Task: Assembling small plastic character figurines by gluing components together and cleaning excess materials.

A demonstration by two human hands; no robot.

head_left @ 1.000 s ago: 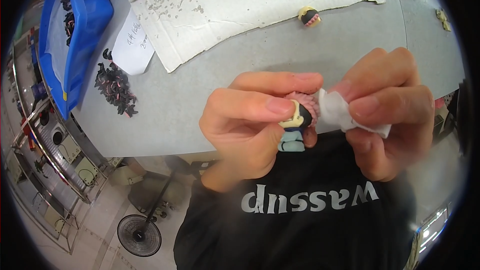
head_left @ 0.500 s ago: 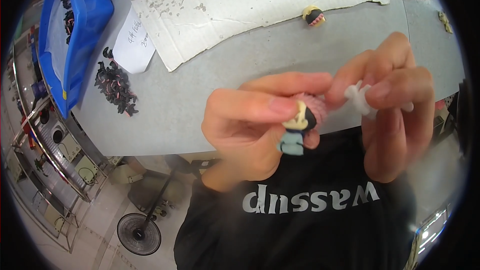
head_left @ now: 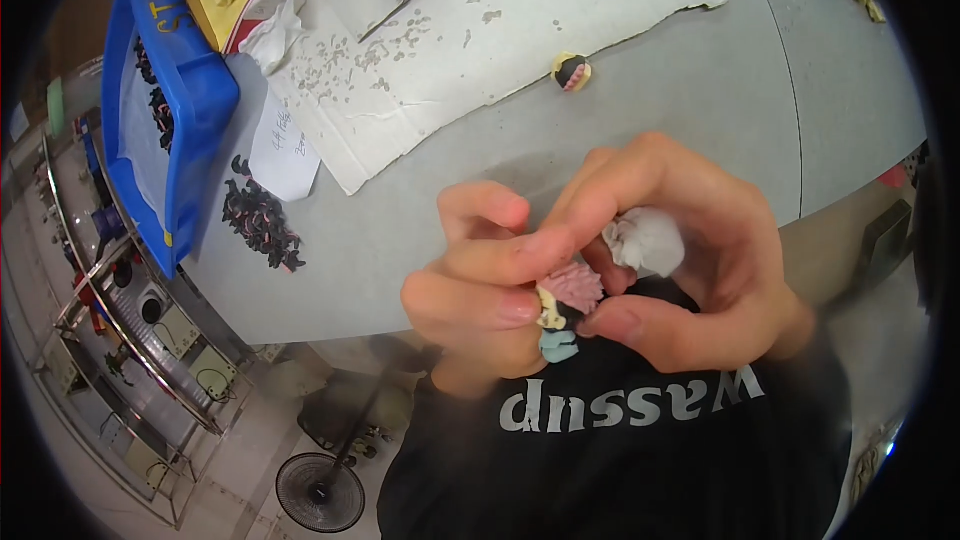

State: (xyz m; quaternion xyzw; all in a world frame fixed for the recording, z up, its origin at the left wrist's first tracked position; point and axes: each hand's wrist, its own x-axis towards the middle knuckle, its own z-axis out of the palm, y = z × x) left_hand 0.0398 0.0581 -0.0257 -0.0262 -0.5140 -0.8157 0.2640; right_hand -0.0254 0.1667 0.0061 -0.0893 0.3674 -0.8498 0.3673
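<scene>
A small figurine point(head_left: 572, 290) with pink ridged hair, a cream face, a black part and a light blue lower body is pinched in my left hand point(head_left: 470, 285). The fingers of that hand are closed on its left side. My right hand point(head_left: 735, 255) curls around a crumpled white tissue point(head_left: 648, 243). Its thumb and forefinger touch the figurine's hair and black part from the right. On the table beyond the hands lies another small piece point(head_left: 572, 72), cream and black with a pink band.
On the left, a pile of small black and pink pieces point(head_left: 258, 220) lies beside a blue bin point(head_left: 205, 105) and a paper slip point(head_left: 285, 155). White cardboard point(head_left: 530, 25) covers the table's far part. A yellow tray point(head_left: 215, 10) with cream pieces stands behind. A fan point(head_left: 320, 492) is below.
My right hand with the tissue has come left onto the figurine, where before it was apart. The view has shifted, showing more of the far left.
</scene>
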